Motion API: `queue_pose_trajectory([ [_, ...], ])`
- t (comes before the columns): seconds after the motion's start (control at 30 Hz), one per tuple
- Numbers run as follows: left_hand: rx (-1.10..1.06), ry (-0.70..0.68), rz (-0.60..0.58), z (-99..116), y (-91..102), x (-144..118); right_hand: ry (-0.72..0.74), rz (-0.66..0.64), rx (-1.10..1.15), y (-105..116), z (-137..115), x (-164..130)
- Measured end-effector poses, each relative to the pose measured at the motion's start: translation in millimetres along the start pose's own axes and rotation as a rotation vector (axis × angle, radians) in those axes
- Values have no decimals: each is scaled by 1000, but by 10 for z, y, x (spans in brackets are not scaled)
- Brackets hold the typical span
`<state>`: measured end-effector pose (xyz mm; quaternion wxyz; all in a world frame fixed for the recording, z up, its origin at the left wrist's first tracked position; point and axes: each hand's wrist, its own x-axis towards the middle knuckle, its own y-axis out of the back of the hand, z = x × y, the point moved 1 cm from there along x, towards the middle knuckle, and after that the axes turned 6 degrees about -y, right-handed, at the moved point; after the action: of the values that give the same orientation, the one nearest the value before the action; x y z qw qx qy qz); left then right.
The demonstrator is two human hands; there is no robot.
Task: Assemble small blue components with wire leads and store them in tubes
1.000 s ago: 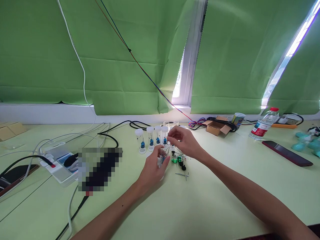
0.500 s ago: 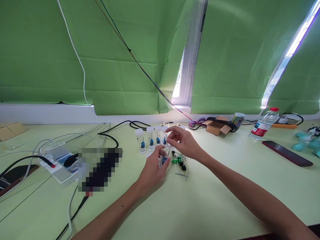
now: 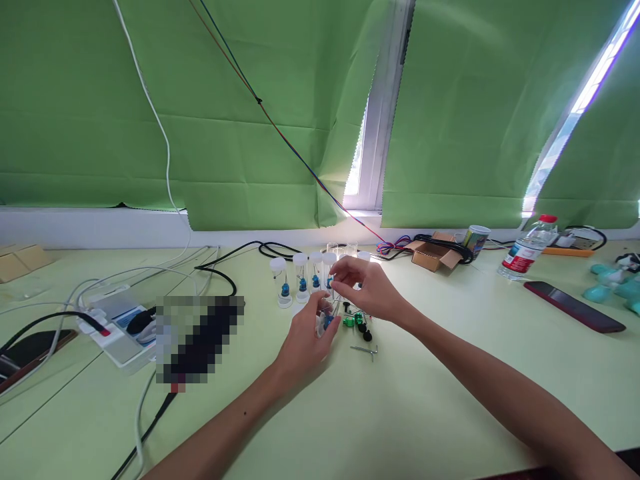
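- Left hand (image 3: 306,340) — grip curled around a small clear tube (image 3: 327,313) with a blue piece inside, held tilted just above the tabletop (image 3: 430,400).
- Right hand (image 3: 367,288) at 1 o'clock of the left; fingertips (image 3: 336,277) pressed together, pinching something too small to tell, right over the tube.
- 4 capped vials (image 3: 301,275) stand upright at 12 o'clock of the hands.
- Green connectors (image 3: 353,320) and a hex key (image 3: 366,349) lie at 3 o'clock — near the tube.
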<state>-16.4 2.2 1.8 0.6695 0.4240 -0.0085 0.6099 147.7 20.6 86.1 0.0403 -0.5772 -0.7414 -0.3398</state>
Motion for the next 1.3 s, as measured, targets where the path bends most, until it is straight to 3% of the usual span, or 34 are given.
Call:
queue_pose_trajectory([
  [1.3,-11,15,-15,25,11,3,94,59,-151,-37,41,15],
])
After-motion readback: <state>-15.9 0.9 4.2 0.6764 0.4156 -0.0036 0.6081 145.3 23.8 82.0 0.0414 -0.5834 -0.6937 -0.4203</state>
